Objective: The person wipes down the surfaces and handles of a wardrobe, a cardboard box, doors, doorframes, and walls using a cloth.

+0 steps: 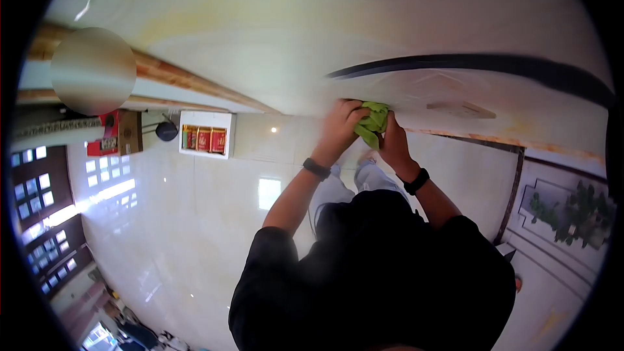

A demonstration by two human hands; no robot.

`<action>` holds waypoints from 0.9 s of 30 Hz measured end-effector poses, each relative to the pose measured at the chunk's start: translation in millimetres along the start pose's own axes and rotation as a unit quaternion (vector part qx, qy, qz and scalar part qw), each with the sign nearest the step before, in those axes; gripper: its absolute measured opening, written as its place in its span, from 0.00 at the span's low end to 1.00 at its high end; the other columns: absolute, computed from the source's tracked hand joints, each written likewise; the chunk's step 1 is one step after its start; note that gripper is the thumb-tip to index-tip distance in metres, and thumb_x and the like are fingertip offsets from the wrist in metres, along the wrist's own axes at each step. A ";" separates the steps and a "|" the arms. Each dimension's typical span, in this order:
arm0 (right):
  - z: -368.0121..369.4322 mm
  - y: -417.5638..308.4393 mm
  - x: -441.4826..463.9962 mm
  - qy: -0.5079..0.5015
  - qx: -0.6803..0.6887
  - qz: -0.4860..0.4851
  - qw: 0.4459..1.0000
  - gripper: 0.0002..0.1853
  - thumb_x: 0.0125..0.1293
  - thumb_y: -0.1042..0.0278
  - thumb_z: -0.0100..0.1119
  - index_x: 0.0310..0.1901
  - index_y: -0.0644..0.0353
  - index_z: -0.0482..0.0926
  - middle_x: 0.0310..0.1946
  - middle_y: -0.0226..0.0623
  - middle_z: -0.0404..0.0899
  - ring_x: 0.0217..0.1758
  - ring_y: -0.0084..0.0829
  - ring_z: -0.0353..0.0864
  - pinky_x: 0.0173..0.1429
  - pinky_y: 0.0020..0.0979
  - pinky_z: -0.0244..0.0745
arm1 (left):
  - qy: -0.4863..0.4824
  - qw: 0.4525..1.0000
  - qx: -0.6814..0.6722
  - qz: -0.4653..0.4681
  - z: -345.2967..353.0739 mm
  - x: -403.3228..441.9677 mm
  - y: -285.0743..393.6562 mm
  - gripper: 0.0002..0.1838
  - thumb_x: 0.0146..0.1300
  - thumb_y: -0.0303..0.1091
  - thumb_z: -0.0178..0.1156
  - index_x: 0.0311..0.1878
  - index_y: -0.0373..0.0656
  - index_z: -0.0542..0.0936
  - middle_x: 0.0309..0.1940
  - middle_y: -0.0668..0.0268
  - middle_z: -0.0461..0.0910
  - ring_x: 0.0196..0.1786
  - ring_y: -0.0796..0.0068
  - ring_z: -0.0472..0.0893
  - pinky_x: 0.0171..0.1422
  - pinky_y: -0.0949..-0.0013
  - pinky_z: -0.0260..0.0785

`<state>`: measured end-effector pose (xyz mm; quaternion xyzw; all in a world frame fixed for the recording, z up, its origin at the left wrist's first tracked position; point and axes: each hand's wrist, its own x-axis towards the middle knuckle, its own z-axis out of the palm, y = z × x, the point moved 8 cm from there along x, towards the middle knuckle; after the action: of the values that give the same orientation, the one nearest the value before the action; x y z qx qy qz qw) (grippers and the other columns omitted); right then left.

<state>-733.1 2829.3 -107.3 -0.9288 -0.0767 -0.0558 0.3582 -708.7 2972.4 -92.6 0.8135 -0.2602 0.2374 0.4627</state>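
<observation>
A bunched green cloth (374,121) is between my two hands, close to the edge of a pale, glossy surface (260,39). My left hand (341,127) has its fingers wrapped over the cloth's left side. From the other side my right hand (394,142) grips the cloth, its fingers partly hidden behind it. A fold of the cloth hangs down between the hands. Dark bands circle both wrists.
A long dark curved strip (468,62) lies across the pale surface, with a flat light piece (461,110) below it. On the shiny floor (195,221) stands a white box (207,134) with red packages. Potted plants (572,211) are at the right.
</observation>
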 end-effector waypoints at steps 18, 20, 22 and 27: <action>-148.8 120.9 -81.0 0.154 0.125 0.155 0.968 0.24 0.60 0.58 0.68 0.49 0.60 0.67 0.40 0.50 0.79 0.45 0.56 0.78 0.45 0.45 0.74 | -0.097 0.995 -0.007 0.012 169.1 30.7 139.9 0.28 0.40 0.17 0.65 0.50 0.45 0.78 0.50 0.60 0.76 0.52 0.51 0.74 0.53 0.57 0.71; -173.0 135.2 -89.3 0.192 0.196 0.153 0.950 0.24 0.59 0.58 0.69 0.49 0.61 0.68 0.39 0.50 0.79 0.44 0.55 0.78 0.45 0.44 0.74 | -0.104 0.994 -0.008 0.022 193.6 36.3 161.6 0.28 0.41 0.17 0.65 0.51 0.44 0.77 0.51 0.59 0.75 0.54 0.51 0.74 0.55 0.56 0.70; -209.7 147.1 -98.8 0.214 0.191 0.152 0.946 0.25 0.58 0.59 0.71 0.49 0.61 0.69 0.38 0.49 0.78 0.43 0.52 0.79 0.45 0.41 0.74 | -0.112 0.993 -0.012 0.026 220.7 45.5 188.4 0.29 0.41 0.17 0.65 0.52 0.43 0.77 0.53 0.58 0.75 0.56 0.51 0.73 0.57 0.56 0.69; -315.8 179.5 -126.3 0.315 0.185 0.103 0.925 0.27 0.55 0.61 0.74 0.50 0.62 0.71 0.37 0.45 0.77 0.41 0.45 0.79 0.44 0.36 0.74 | -0.110 0.986 -0.018 0.121 265.6 88.6 289.2 0.32 0.43 0.17 0.65 0.58 0.42 0.76 0.57 0.53 0.72 0.58 0.48 0.72 0.62 0.54 0.67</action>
<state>-839.8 2472.2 -12.4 -0.7830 0.1273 -0.2933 0.5336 -789.4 2595.4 22.9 0.7885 -0.4106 0.1961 0.4137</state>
